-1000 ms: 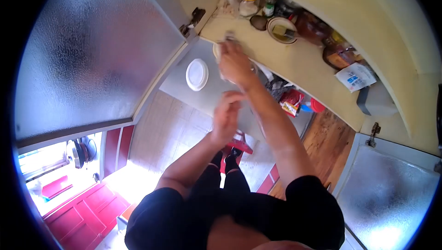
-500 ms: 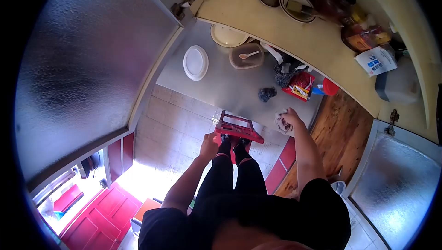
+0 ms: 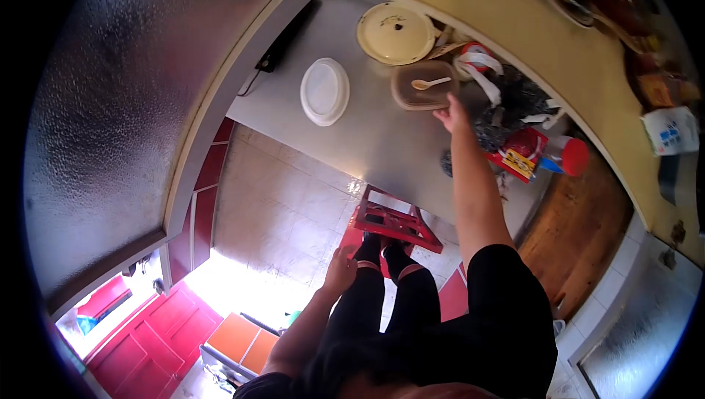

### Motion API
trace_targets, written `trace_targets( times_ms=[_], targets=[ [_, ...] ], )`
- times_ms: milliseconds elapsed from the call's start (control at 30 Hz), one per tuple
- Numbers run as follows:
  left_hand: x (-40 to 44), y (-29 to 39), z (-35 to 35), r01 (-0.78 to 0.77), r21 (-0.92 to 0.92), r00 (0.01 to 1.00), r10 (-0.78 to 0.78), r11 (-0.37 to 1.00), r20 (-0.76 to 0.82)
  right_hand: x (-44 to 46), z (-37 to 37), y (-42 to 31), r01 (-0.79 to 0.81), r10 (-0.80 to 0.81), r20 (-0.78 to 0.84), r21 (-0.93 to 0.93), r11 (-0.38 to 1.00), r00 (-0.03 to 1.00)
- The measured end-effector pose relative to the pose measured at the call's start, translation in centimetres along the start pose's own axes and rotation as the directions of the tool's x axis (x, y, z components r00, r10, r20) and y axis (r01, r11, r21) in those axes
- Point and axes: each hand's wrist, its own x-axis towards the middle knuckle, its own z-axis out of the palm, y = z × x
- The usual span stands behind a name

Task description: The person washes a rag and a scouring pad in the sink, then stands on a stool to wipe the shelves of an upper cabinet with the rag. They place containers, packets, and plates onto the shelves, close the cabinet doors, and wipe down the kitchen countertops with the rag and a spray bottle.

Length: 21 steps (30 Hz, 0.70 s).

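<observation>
My right hand point(image 3: 453, 113) is at the near right corner of a clear plastic container point(image 3: 402, 94), its fingers closed on the rim. A small spoon with a pale handle point(image 3: 439, 81) lies in the container. My left hand point(image 3: 340, 270) hangs beside my left knee, fingers loosely bent and apart, holding nothing. To the container's left lies a white oval plate or lid point(image 3: 324, 92). A cream enamel lid point(image 3: 396, 32) with a dark knob rests behind it. Partly hidden by my right forearm, a crumpled cloth point(image 3: 504, 182) lies near the counter's front edge.
Black plastic bags point(image 3: 518, 94), a red packet point(image 3: 520, 157) and a red-capped jar point(image 3: 573, 155) crowd the right of the metal counter point(image 3: 367, 131). A yellow shelf point(image 3: 470, 2) overhangs the back. A red stool point(image 3: 400, 223) stands at my feet; a frosted door point(image 3: 139, 105) is left.
My right hand has let go of the crumpled cloth and moved left and back to the plastic container. My left hand has dropped slightly toward my knee. The view has shifted.
</observation>
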Motion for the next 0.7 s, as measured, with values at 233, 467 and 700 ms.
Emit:
trace_targets(
  times_ms=[233,467,700],
  targets=[
    [1.0,-4.2,0.9,-0.243,0.074,0.966,0.248,0.967,-0.072,-2.0,-1.4,1.2,0.158,-0.173,0.185,0.096,0.983,0.967],
    [10.3,5.0,0.7,-0.324,0.059,0.94,0.329,0.944,-0.087,-5.9,-4.7,3.9,0.111,-0.165,0.266,0.207,0.972,0.95],
    [26.0,8.9,1.2,-0.224,-0.566,0.973,0.148,0.794,-0.177,-10.0,-5.5,5.1,0.13,-0.179,0.22,0.219,0.967,0.959]
  ],
)
